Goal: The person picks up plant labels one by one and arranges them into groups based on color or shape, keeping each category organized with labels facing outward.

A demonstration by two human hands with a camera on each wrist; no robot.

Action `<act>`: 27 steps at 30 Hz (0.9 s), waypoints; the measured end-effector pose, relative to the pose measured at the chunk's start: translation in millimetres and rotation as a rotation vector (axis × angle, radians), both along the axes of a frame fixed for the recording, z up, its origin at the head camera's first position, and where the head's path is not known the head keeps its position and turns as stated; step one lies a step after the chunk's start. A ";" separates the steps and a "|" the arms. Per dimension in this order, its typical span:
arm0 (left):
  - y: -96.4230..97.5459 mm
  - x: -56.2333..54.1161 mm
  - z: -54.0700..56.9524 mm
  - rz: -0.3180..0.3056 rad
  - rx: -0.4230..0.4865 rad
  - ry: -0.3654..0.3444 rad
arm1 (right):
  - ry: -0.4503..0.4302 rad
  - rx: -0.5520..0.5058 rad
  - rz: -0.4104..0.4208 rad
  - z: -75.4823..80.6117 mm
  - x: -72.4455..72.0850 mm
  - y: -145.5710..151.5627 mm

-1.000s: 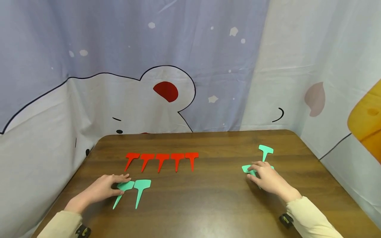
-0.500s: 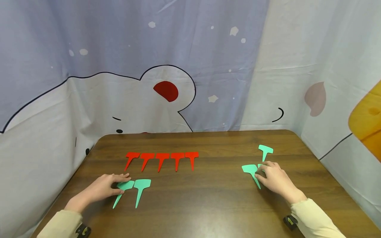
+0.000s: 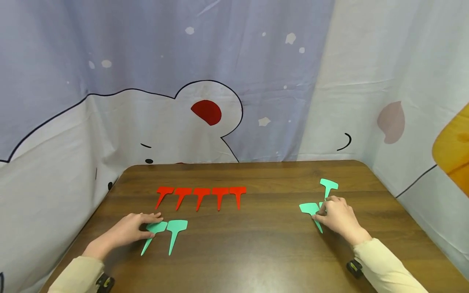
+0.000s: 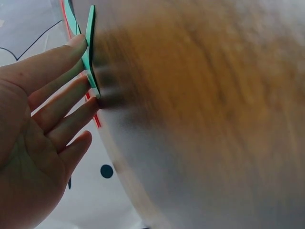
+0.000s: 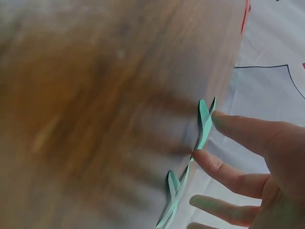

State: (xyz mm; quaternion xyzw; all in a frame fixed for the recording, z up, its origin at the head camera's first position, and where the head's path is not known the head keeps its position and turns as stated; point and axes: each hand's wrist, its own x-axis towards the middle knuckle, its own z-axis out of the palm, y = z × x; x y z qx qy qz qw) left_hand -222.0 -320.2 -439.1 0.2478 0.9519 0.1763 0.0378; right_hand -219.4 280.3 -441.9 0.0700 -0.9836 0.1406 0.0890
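Observation:
On the left of the head view, my left hand [image 3: 126,230] rests at a green T-shaped plant label [image 3: 157,227], fingers at its far edge and thumb at its near edge. A second green label [image 3: 177,226] lies beside it. In the left wrist view the fingers are fairly straight along the label [image 4: 90,52]. My right hand [image 3: 340,215] is over green labels on the right, its thumb at the stem of one label [image 3: 309,208]. Another is mostly hidden under its fingers. In the right wrist view, thumb and index tips touch a green label [image 5: 204,125], spread apart.
Several red T-shaped plant labels [image 3: 201,193] lie in a row at the back left of the brown wooden table [image 3: 234,252]. One more green label [image 3: 329,184] lies beyond the right hand. A patterned curtain [image 3: 271,81] hangs behind the table.
My right hand shifted right off the left green label of its group, uncovering it, then came back slightly so its thumb meets that label's stem. The left hand stays at its label.

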 end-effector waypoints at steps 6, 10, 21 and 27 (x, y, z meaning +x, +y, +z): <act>-0.3 -0.1 0.0 -0.006 0.001 -0.007 | -0.013 0.010 -0.018 0.5 -1.3 -2.3; 0.1 -0.1 0.7 -0.008 0.002 -0.005 | -0.025 0.014 -0.027 2.3 -3.4 -4.7; -0.3 -1.2 -0.8 -0.012 -0.001 0.002 | -0.098 -0.022 -0.104 5.9 -5.4 -8.0; -1.0 -1.7 -1.4 -0.011 0.001 0.001 | -0.109 -0.064 -0.126 5.0 -4.9 -8.6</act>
